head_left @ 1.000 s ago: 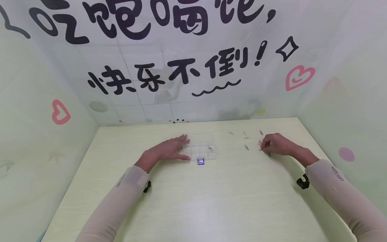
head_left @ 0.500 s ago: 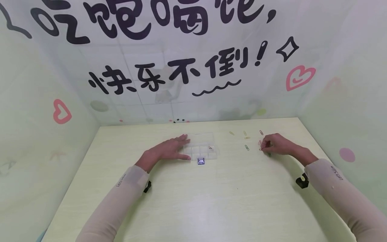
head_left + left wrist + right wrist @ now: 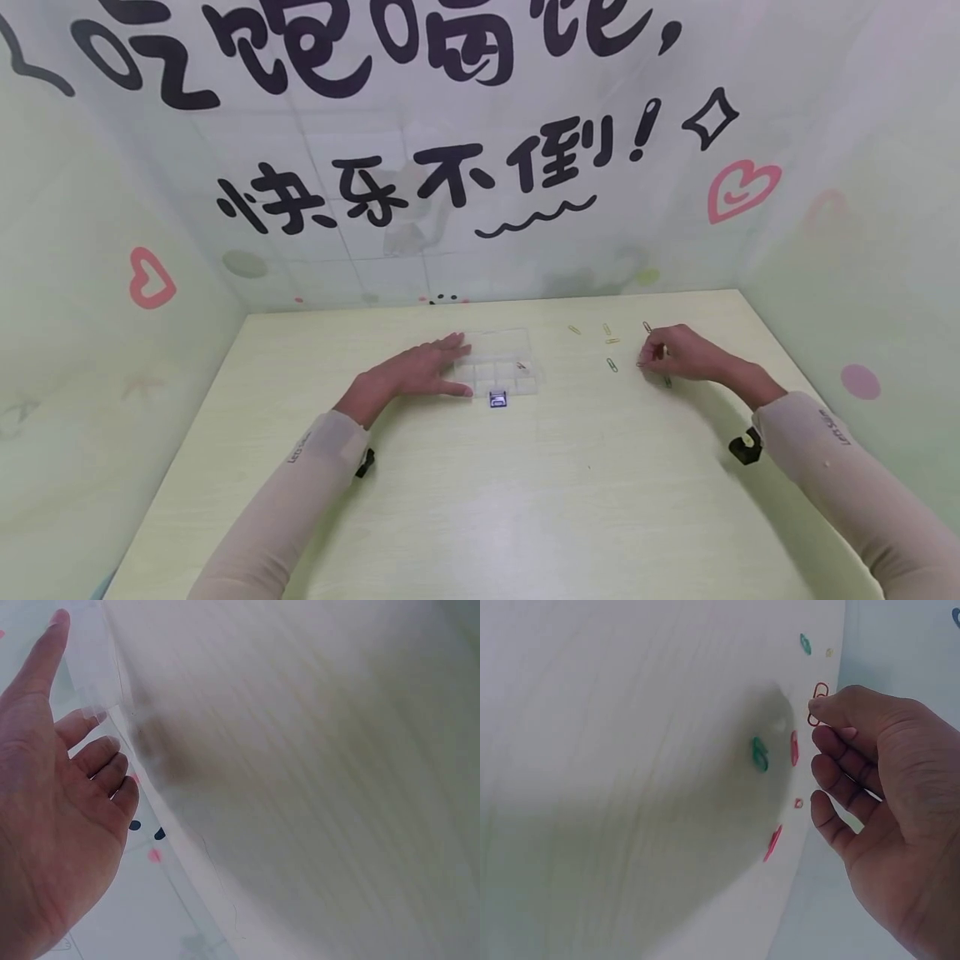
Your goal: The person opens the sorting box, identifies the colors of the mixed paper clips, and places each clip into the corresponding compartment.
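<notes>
My right hand [image 3: 686, 354] pinches a red paper clip [image 3: 821, 688] between thumb and forefinger. In the right wrist view, a green paper clip [image 3: 760, 755] and red ones [image 3: 794, 748] lie on the table behind it. My left hand [image 3: 420, 371] spreads its thumb and fingers along the left end of a clear plastic compartment box [image 3: 506, 343] with its lid laid back. A blue latch [image 3: 498, 399] sits at the box's front edge, and a small reddish clip [image 3: 521, 367] lies in a right-hand compartment. In the left wrist view, fingertips [image 3: 94, 714] meet the clear plastic.
Between the box and my right hand lie a green paper clip [image 3: 612, 365] and several yellow ones [image 3: 573, 330]. One dark red clip [image 3: 647, 327] is just behind the right hand. Printed walls enclose the table [image 3: 480, 492] at the back and sides.
My right hand has lifted slightly and shifted a little left with the red paper clip. My left hand and the box have stayed in place.
</notes>
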Action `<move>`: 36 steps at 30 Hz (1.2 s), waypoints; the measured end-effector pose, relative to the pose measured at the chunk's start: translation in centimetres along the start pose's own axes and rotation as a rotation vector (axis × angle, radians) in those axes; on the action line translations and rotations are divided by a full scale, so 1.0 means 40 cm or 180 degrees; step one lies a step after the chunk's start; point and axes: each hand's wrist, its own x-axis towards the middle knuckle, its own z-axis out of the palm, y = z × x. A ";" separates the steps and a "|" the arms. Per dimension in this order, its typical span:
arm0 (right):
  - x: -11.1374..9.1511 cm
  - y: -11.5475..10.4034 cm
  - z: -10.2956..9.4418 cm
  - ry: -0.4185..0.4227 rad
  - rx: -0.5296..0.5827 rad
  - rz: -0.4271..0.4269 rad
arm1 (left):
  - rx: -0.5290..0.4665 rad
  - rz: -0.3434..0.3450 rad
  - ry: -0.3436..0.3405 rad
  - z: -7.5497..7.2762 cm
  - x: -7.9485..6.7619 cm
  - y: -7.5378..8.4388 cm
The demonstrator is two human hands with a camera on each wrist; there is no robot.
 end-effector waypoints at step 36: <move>0.185 -0.254 0.066 0.0059 -0.0030 -0.0665 | 0.0008 0.0005 -0.0003 -0.005 -0.004 0.011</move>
